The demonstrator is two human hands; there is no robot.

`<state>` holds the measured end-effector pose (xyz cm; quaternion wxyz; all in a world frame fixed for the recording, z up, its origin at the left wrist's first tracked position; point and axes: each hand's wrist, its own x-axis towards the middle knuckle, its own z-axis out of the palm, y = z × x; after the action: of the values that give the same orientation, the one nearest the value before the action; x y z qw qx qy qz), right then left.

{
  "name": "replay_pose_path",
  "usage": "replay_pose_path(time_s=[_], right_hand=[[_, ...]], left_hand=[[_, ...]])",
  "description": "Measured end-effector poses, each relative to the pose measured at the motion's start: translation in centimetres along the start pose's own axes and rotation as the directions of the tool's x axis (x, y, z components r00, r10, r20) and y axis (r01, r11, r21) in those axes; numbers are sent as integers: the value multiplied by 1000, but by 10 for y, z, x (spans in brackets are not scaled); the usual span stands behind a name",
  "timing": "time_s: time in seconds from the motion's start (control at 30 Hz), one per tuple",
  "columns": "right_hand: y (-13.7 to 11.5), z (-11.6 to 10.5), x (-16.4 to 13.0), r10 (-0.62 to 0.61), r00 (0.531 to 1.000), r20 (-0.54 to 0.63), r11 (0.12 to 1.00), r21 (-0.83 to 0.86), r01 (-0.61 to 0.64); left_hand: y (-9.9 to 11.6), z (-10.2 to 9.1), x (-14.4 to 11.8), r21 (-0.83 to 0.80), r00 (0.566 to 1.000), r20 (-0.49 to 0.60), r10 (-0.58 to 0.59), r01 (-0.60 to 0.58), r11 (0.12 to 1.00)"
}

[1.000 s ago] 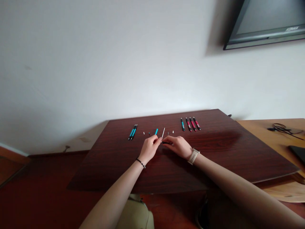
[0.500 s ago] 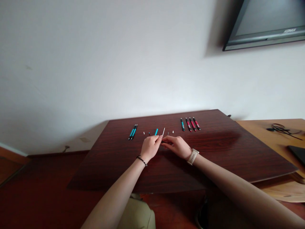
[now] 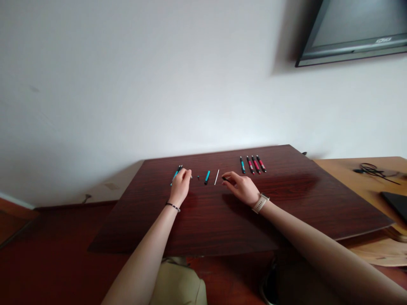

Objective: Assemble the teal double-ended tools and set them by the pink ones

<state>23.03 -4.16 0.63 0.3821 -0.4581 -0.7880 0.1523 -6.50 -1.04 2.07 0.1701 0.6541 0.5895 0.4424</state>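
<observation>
On the dark wooden table [image 3: 222, 220], my left hand [image 3: 181, 183] rests with curled fingers at the near ends of two blue pens [image 3: 177, 171], its fingertips beside a small white part [image 3: 191, 176]. Whether it holds anything is hidden. My right hand [image 3: 242, 186] pinches a small black pen part [image 3: 225, 178] between thumb and finger. Between the hands lie a tiny dark piece [image 3: 198, 178], a blue pen barrel [image 3: 207, 176] and a thin white refill [image 3: 216, 176].
Several assembled pens [image 3: 252, 164], one blue and three red, lie in a row at the back right. A lighter wooden desk [image 3: 356, 178] on the right carries a black cable [image 3: 373, 170] and a dark flat object [image 3: 396, 201]. A screen [image 3: 352, 29] hangs on the wall.
My hands have come apart. The left one moved left to the blue pens, leaving the white refill and blue barrel on the table. The right one shifted slightly back with the black part.
</observation>
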Motion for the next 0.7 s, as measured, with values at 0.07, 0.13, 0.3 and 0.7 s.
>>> replay_pose_path(time_s=[0.07,0.13,0.3,0.7], right_hand=[[5,-7,3,22,999,-38,999,27,-21],[12,-14,7,34,994,-104,999,2,-34],[39,-27,17,121,981,-152,991,69,-112],[101,-34,20,203,979,-6,924,333,-189]], left_hand=[[-15,-6,5,13,1000,-12,-19,19,1000],[-32,-10,10,32,998,-44,-37,39,999],[-61,-14,14,157,999,-46,1,6,988],[-52,-12,20,575,989,85,120,-147,805]])
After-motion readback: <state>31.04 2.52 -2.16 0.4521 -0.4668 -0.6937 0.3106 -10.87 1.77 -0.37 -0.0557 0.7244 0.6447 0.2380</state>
